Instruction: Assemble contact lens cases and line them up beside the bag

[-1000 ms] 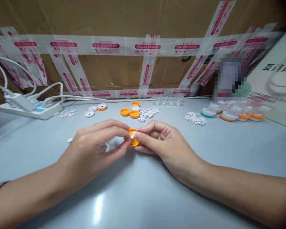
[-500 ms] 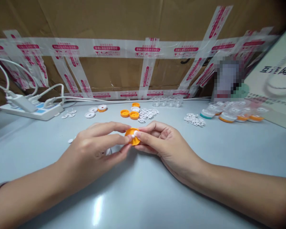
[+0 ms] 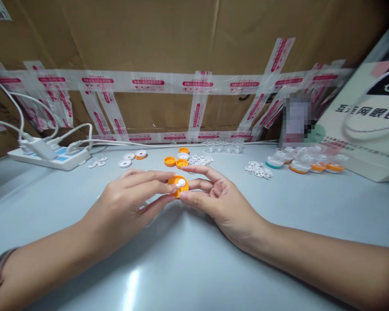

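Note:
An orange round plastic base point(image 3: 174, 179) is held up above the table between both hands, its hollow side towards me. Inside it sits a small white gear point(image 3: 182, 183) with a smaller white part beside it. My left hand point(image 3: 126, 194) grips the left rim, with one fingertip over the white parts. At the right side, my right hand point(image 3: 218, 192) has its thumb on the lower rim and a finger against the edge; its index finger is stretched out above. Clear plastic pieces are partly hidden under my left hand.
Behind the hands lie orange bases point(image 3: 170, 161), white rings point(image 3: 125, 163) and white cut-out pieces point(image 3: 258, 169). Clear cups point(image 3: 223, 147) stand near a taped carton point(image 3: 149, 114). Clear-topped assemblies point(image 3: 300, 163) are at right, by a paper bag point(image 3: 359, 138). A power strip point(image 3: 61, 160) is at left.
My right thumb has moved off the white gear down to the base's lower rim, and the right index finger has lifted. The gear shows more fully. The camera view has shifted slightly.

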`<action>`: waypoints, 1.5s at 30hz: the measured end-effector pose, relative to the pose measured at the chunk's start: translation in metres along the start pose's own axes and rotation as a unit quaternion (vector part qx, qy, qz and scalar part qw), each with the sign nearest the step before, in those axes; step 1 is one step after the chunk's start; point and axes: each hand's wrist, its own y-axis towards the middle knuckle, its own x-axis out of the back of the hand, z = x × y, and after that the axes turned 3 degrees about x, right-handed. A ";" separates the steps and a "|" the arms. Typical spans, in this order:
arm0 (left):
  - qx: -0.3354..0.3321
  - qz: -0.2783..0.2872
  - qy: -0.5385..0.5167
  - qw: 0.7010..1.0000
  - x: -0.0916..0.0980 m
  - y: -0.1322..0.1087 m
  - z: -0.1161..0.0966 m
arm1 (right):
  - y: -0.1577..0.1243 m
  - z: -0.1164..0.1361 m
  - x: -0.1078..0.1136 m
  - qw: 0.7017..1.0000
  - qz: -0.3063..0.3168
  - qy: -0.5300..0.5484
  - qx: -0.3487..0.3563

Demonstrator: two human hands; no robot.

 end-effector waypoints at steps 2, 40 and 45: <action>0.023 0.020 -0.004 1.000 0.002 0.001 -0.001 | 0.000 0.000 0.000 1.000 0.002 -0.018 0.011; 0.358 0.197 -0.304 0.861 0.028 0.002 -0.006 | -0.011 0.004 -0.008 0.983 -0.003 -0.171 0.064; 0.340 0.186 -0.292 0.874 0.024 0.003 -0.008 | -0.011 0.001 -0.005 0.979 0.016 -0.181 0.089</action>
